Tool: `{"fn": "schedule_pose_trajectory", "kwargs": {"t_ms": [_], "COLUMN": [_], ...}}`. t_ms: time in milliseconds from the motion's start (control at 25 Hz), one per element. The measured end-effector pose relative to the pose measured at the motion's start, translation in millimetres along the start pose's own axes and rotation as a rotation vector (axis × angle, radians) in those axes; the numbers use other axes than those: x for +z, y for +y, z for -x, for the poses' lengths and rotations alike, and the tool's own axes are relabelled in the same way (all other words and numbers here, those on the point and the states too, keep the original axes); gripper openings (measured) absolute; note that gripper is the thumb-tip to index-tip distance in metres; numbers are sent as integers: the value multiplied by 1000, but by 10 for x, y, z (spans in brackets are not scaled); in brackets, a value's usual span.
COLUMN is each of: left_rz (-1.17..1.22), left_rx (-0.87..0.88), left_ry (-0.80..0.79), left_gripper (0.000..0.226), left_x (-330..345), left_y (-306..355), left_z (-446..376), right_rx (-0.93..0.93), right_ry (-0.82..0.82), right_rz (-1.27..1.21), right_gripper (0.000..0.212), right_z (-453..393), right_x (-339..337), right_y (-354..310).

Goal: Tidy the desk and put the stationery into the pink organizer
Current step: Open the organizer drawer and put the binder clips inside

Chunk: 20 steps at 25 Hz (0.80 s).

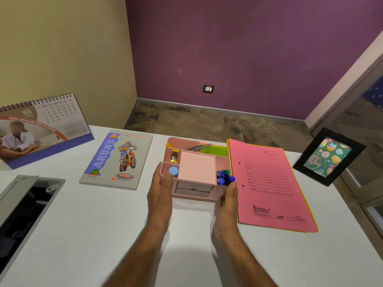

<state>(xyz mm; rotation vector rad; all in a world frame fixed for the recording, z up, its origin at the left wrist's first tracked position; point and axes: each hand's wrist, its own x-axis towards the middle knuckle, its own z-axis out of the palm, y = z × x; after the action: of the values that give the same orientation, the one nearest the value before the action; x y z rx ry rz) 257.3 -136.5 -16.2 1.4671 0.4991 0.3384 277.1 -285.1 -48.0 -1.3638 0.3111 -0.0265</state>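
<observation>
Nearest, the left hand (160, 188) and right hand (228, 200) flank the pink organizer (196, 172) on the white worktop (103, 235), fingers straight and pressed together against its left and right sides, thumbs by the near corners. It looks like the closing step: squaring or sliding the loaded organizer into place, which calls for even pressure from both sides so it does not twist. It stands mid-worktop between the notebook (117, 159) on the left and the pink file folder (269, 183) on the right, holding blue markers (224, 178), a blue round cap (173, 170), a small yellow item I cannot identify and green notes (213, 151).
</observation>
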Motion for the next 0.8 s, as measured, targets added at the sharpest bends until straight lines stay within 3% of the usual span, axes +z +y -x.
{"fn": "schedule_pose_trajectory", "kwargs": {"t_ms": [200,520,800], "left_rz": [-21,-10,10], "left_rx": [-14,-48,-44], "left_ry": [-17,-19,-47], "left_gripper": [73,65,62], "left_x": [228,364,350], "left_y": [43,-252,-256], "left_z": [-488,-902,-966], "right_rx": [-72,-69,-39], "right_ry": [47,27,-12], "right_rz": [27,72,86], "right_gripper": [81,54,58], "right_z": [-527,-982,-1076], "right_x": [191,248,278], "right_y": [-122,106,145]}}
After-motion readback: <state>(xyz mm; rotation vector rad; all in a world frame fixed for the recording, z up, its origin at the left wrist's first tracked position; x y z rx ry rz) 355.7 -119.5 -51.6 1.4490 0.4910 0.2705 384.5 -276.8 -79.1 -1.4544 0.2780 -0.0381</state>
